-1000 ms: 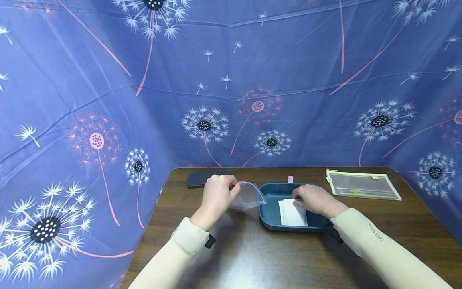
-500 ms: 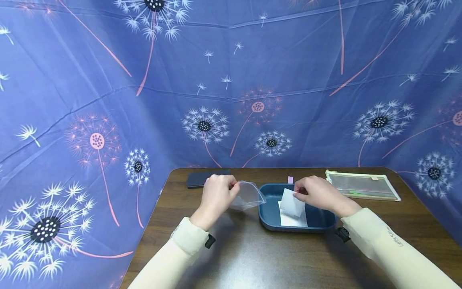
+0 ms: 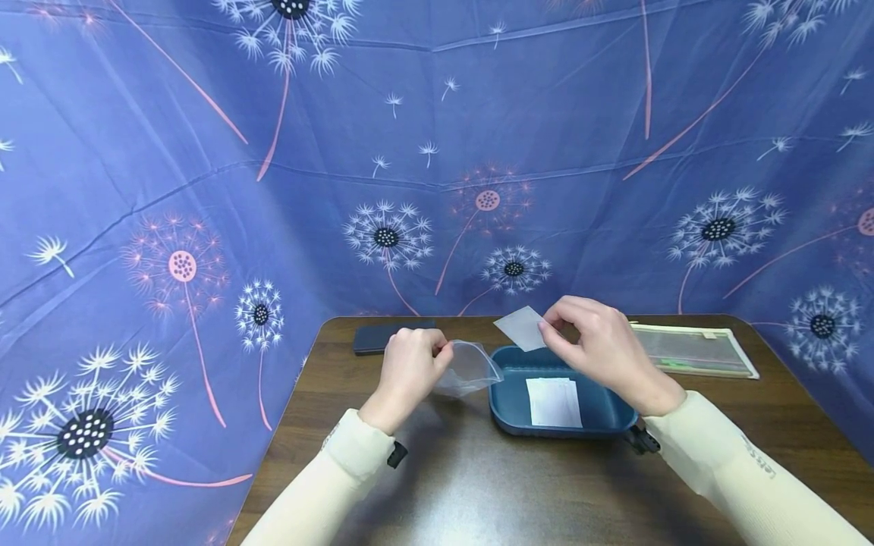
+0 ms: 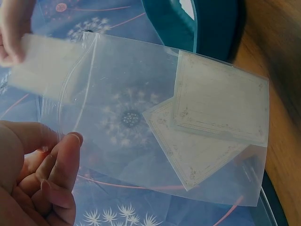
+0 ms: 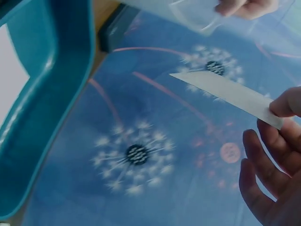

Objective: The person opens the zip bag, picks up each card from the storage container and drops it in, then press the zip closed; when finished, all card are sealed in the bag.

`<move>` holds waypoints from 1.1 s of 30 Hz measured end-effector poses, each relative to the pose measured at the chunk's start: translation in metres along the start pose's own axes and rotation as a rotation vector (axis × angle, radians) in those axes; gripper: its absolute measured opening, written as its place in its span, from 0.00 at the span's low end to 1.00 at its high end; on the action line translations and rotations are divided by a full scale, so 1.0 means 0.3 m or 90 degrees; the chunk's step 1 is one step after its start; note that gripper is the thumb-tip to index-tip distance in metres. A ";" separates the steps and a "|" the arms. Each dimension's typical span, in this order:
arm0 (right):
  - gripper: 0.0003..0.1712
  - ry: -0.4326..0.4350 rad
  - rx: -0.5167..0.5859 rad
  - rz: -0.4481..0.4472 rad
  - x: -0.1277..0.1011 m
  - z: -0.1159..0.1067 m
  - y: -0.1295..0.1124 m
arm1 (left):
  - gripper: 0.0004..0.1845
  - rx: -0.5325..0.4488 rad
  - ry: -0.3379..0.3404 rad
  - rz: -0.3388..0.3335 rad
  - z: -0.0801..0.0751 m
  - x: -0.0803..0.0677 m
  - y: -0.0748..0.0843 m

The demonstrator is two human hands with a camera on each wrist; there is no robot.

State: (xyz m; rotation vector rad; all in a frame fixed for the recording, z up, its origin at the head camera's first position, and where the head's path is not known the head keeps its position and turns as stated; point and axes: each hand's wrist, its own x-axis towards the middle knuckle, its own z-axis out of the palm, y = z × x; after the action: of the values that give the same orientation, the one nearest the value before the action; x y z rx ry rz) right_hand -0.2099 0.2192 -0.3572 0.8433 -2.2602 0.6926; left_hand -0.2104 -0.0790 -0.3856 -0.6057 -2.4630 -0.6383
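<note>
The right hand [image 3: 601, 345] pinched a thin card [image 3: 522, 327] by its edge above the tray [image 3: 505, 406], near the counter's far edge. Light and bendy, it looked best gripped at one corner. The left hand [image 3: 410, 371] pinched the limp, slippery bag [image 3: 471, 368] at its mouth.

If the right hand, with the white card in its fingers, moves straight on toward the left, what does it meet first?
Probably the open mouth of the clear bag that the left hand holds. The right hand carries the card slightly higher, so depth is uncertain.
</note>
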 end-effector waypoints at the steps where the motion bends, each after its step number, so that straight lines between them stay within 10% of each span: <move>1: 0.08 0.012 0.005 -0.011 0.009 -0.004 -0.014 | 0.13 0.000 0.000 0.000 0.000 0.000 0.000; 15: 0.07 -0.011 0.085 -0.054 0.023 0.058 -0.131 | 0.12 0.003 0.001 -0.001 0.004 0.000 0.000; 33: 0.07 -0.136 0.013 0.010 -0.009 0.237 -0.137 | 0.13 0.006 0.002 0.011 0.002 -0.008 0.002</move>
State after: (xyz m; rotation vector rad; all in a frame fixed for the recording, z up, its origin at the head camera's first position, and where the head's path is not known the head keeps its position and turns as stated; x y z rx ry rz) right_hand -0.2050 0.1471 -0.3962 0.9495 -2.4546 0.6610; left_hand -0.2085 -0.0789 -0.3872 -0.6210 -2.4536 -0.6205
